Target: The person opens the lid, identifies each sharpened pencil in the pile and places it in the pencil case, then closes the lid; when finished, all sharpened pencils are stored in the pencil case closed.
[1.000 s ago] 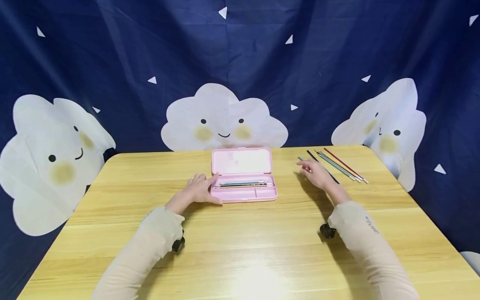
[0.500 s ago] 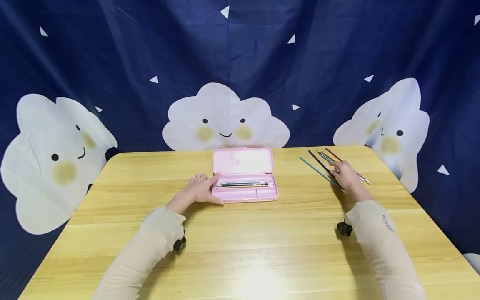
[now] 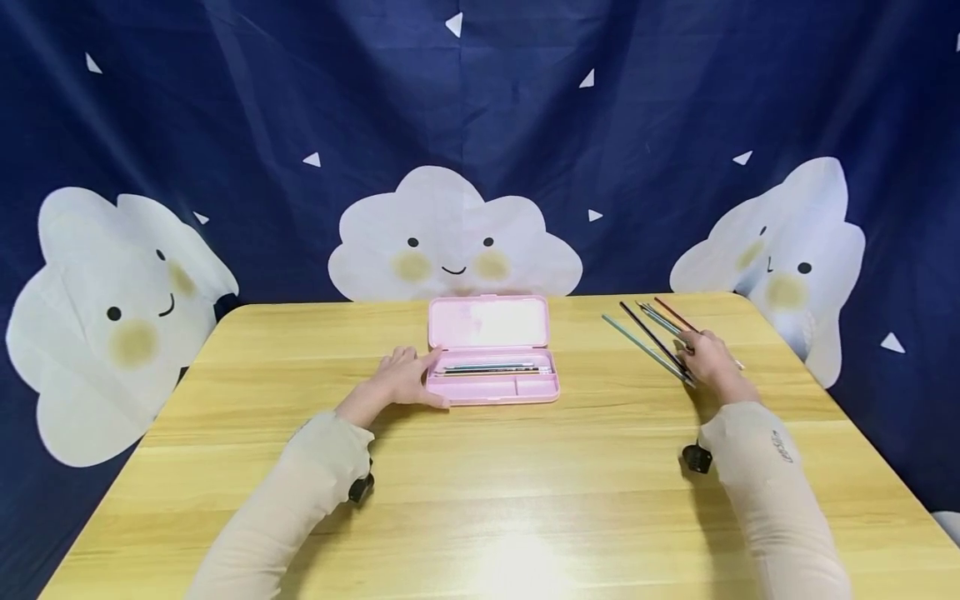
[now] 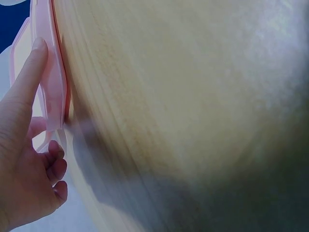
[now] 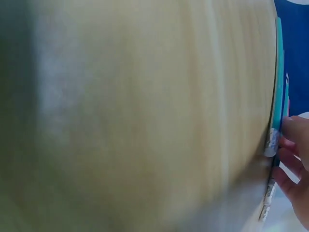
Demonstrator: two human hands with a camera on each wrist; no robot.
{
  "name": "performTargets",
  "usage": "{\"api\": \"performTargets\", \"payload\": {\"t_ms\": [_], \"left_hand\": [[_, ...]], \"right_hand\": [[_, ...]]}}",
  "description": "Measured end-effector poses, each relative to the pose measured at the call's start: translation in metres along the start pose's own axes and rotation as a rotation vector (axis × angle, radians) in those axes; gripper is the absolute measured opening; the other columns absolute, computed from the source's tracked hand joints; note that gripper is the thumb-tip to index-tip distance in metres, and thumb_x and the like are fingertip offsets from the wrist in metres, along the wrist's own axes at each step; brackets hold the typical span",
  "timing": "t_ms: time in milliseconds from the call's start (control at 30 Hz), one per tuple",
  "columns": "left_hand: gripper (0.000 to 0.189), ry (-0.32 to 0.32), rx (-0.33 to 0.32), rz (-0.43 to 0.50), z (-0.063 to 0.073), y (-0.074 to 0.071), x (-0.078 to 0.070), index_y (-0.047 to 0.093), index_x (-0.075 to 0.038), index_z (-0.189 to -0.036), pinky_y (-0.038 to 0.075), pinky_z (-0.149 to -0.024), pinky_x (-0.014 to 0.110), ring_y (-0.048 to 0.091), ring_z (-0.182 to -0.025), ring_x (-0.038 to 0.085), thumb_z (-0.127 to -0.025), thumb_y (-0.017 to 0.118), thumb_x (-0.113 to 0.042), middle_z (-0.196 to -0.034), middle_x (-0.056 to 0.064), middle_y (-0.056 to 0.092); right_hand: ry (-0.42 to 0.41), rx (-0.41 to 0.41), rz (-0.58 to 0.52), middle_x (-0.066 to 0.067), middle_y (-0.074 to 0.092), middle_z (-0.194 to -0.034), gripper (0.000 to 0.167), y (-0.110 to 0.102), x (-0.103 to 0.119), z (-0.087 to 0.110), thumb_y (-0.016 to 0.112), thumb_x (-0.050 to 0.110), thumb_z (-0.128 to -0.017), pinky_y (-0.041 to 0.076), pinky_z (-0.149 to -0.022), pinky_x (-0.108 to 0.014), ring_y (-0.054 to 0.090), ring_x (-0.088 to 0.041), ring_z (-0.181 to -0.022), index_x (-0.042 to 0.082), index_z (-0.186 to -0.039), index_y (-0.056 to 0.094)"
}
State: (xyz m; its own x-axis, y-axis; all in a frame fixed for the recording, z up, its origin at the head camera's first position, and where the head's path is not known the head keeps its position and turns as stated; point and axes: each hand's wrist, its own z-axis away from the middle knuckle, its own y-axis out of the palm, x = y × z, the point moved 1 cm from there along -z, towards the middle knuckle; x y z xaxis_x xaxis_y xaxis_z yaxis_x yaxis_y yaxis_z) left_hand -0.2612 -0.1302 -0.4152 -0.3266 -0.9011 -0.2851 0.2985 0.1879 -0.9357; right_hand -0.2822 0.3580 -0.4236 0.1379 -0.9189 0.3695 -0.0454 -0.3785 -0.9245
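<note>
A pink pencil case (image 3: 492,389) stands with its lid (image 3: 487,322) up, and several pencils (image 3: 487,369) lie in its long compartment. My left hand (image 3: 402,379) holds the case by its left end, thumb along the front wall in the left wrist view, other fingers bent at the end. Over on the right, my right hand (image 3: 708,358) is down among loose pencils, fingers bent. Thumb and fingertips (image 5: 286,178) are right at a dark pencil (image 3: 651,335) and teal ones; I cannot tell whether they pinch one. A green pencil (image 3: 637,342) lies just left of them.
A red pencil (image 3: 673,313) lies behind the right hand, partly covered by it. The wooden table (image 3: 480,475) reaches back to a dark blue curtain (image 3: 517,100) with printed clouds. Each wrist carries a small black camera (image 3: 697,458).
My right hand has moved right, off the green pencil and over to the other loose pencils, then slightly farther right. The left hand and the case have stayed in place.
</note>
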Motion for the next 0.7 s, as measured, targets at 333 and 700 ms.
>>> {"api": "performTargets", "payload": {"t_ms": [333,700], "left_hand": [[0.107,-0.007,0.005,-0.005,-0.0005,0.0004,0.0002,0.022,-0.017,-0.146,0.029,-0.082,0.043,0.035,-0.096,0.029,-0.062,0.07,-0.064,-0.108,0.019,0.043],[0.107,-0.004,0.001,-0.011,-0.0024,0.0022,0.0007,0.023,-0.017,-0.146,0.027,-0.076,0.038,0.033,-0.092,0.027,-0.062,0.07,-0.064,-0.102,0.016,0.043]], "right_hand": [[0.09,0.041,0.03,-0.036,0.037,-0.108,0.03,-0.0019,-0.006,0.0016,0.046,0.008,-0.091,0.032,-0.081,-0.065,0.037,-0.055,-0.1,-0.007,-0.117,0.048],[0.072,0.061,0.06,-0.033,0.041,-0.1,0.022,-0.0052,-0.0064,0.0034,0.049,0.008,-0.089,0.036,-0.075,-0.063,0.04,-0.056,-0.095,-0.006,-0.106,0.054]]}}
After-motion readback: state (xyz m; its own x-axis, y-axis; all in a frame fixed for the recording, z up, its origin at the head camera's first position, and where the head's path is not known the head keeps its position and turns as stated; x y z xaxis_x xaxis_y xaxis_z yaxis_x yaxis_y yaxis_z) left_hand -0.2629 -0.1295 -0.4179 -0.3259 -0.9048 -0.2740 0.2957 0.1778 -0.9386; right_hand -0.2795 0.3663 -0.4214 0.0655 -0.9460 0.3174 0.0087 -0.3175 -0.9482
